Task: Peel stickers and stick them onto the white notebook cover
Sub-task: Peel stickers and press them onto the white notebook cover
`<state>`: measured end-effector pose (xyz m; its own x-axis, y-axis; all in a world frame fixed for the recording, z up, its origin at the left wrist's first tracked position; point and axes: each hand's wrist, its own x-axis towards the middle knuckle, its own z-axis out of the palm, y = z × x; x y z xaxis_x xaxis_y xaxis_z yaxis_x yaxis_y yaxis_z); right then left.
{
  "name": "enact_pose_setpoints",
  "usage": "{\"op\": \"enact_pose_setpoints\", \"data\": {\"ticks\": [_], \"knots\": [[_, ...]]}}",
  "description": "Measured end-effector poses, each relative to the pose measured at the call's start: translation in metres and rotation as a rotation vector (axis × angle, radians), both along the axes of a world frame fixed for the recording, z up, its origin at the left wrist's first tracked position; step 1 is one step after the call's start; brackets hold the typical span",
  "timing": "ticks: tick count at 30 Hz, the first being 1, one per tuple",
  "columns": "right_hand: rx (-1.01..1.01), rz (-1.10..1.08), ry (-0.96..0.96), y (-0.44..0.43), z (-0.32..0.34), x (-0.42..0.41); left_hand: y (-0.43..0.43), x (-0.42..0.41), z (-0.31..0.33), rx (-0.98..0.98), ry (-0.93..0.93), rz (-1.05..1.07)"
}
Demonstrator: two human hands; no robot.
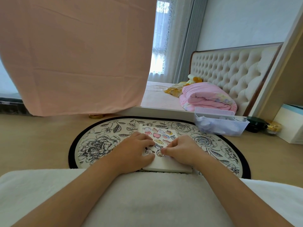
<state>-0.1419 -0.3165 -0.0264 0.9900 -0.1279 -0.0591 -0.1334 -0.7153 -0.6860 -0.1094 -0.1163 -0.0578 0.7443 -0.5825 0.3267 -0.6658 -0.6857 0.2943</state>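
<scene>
A white notebook (165,165) lies on a round floral mat (98,143) in front of me. A sticker sheet (161,134) with several cartoon stickers rests over the notebook's far part. My left hand (136,153) lies on the notebook's left side, fingers curled down onto the sheet's near edge. My right hand (182,149) is on the right, its thumb and fingers pinched at a small sticker (159,154) at the sheet's near edge. The sheet's lower corners are hidden under my hands.
A clear plastic box (219,123) of small items stands at the mat's far right, with dark and gold jars (255,126) beyond it. A pink cloth (77,54) hangs at the back left. A white towel (147,199) covers my lap.
</scene>
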Motion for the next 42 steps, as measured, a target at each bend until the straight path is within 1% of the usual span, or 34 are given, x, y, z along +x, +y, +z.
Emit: {"op": "enact_pose_setpoints", "data": {"ticks": [6, 9, 11, 13, 18, 20, 22, 25, 27, 32, 34, 38, 42], "knots": [[-0.083, -0.009, -0.025, 0.001, -0.002, 0.000, 0.000, -0.001, -0.001, -0.002, -0.076, -0.012], [-0.161, -0.013, -0.046, 0.003, -0.004, -0.001, -0.001, -0.002, 0.000, -0.057, -0.111, -0.060], [-0.204, -0.016, -0.066, 0.005, -0.003, -0.003, -0.002, -0.005, 0.002, -0.092, -0.093, -0.104], [-0.280, -0.024, -0.106, 0.006, -0.003, -0.006, -0.003, -0.008, 0.003, -0.098, -0.078, -0.119], [-0.541, -0.025, -0.227, 0.014, 0.004, -0.019, -0.001, -0.008, 0.002, -0.101, -0.026, -0.119], [-0.592, 0.011, -0.273, 0.013, 0.006, -0.023, -0.001, -0.008, 0.003, -0.089, -0.024, -0.125], [-0.608, 0.099, -0.308, 0.012, 0.006, -0.028, -0.001, -0.009, 0.004, -0.076, -0.032, -0.125], [-0.709, 0.283, -0.279, 0.011, 0.002, -0.038, -0.002, -0.011, 0.006, -0.042, -0.061, -0.123], [-0.783, 0.364, -0.262, 0.008, -0.001, -0.044, -0.002, -0.011, 0.007, -0.021, -0.065, -0.119], [-0.767, 0.383, -0.238, 0.005, -0.008, -0.047, -0.004, -0.014, 0.007, 0.124, -0.143, -0.146], [-0.765, 0.382, -0.236, 0.004, -0.010, -0.045, -0.005, -0.015, 0.006, 0.160, -0.145, -0.144], [-0.799, 0.396, -0.221, 0.005, -0.012, -0.043, -0.005, -0.016, 0.008, 0.153, -0.130, -0.161], [-0.783, 0.399, -0.215, 0.003, -0.014, -0.042, -0.004, -0.018, 0.009, 0.072, -0.105, -0.168]]}}
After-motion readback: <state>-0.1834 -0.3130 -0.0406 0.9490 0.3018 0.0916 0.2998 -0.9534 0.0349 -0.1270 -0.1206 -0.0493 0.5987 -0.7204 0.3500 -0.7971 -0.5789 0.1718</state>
